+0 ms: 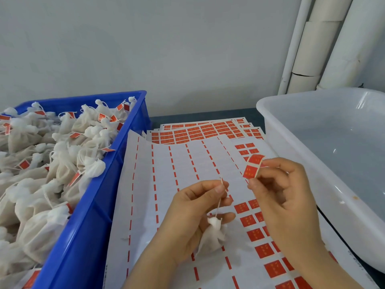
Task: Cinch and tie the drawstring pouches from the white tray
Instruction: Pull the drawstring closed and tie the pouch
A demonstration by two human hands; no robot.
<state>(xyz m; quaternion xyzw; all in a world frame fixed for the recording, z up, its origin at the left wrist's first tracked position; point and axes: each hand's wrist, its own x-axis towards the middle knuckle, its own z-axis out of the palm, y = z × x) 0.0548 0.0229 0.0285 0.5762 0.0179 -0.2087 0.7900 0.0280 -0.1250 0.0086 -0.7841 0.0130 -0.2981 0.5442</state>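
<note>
The pouch (212,236) is out of the white tray (291,155) and sits low in the left hand (193,215). Its neck is already bunched shut into a small tuft, so the cinching and tying look done for this one. The left grip is closed: thumb and forefinger pinch the drawstring (219,203) and hold it taut, rising straight up from the pouch's neck, while the lower fingers cradle the bag beneath. Just to the right of that grip and a little above it, the right hand (286,195) holds a red sticker (253,166) clamped between thumb and fingertips, bent in the middle. It is close to the string's free end but not touching it. The step in hand appears to be tagging. The next move calls for bringing the sticker's fold around the string tip above the left grip and pressing the two halves squarely together, with the string kept tight. Under both hands lie sticker sheets (166,184) on the tabletop (198,116). Well to the left of the left grip, a blue crate (116,147) holds a heap of tagged pouches (62,153). The tray, to the right of the right grip, shows no pouches in its visible part.
</note>
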